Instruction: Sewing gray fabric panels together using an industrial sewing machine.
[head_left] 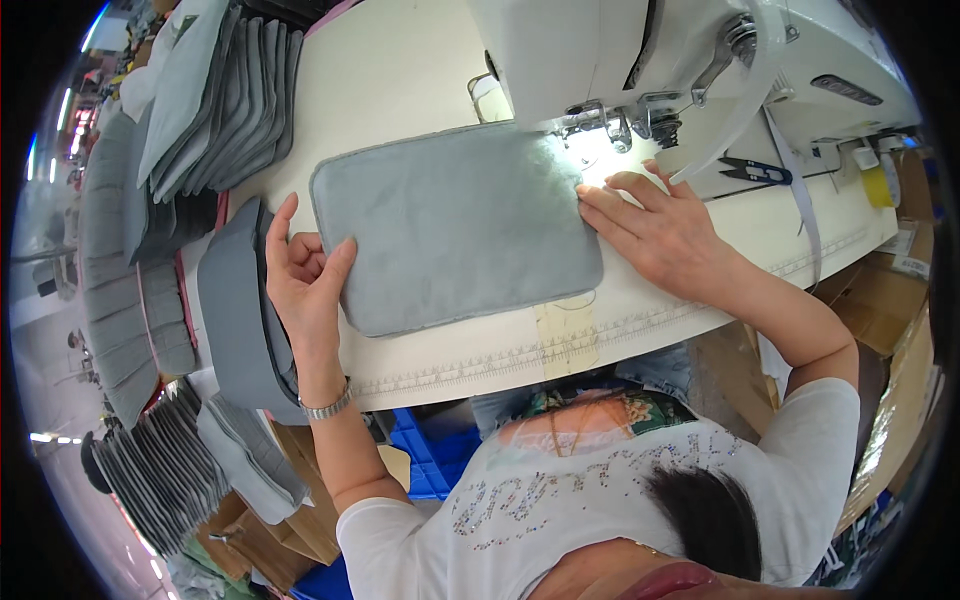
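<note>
A grey rectangular fabric panel (450, 225) with rounded corners lies on the white sewing table, its upper right corner by the lit presser foot (618, 130) of a white sewing machine (700, 60). My left hand (305, 270) pinches the panel's left edge, thumb on top and the other fingers at the rim, the index finger stretched out. At the panel's right edge rests my right hand (650, 225), fingers extended and fingertips touching the fabric close to the foot. The needle is lost in the glare.
Stacked grey panels (225, 100) stand at the far left, with folded dark grey pieces (240, 300) beside my left wrist. Thread snips (755, 172) lie to the right, near a yellow tape roll (878, 185). A printed ruler strip (480, 370) runs along the near edge, above a blue crate (430, 450).
</note>
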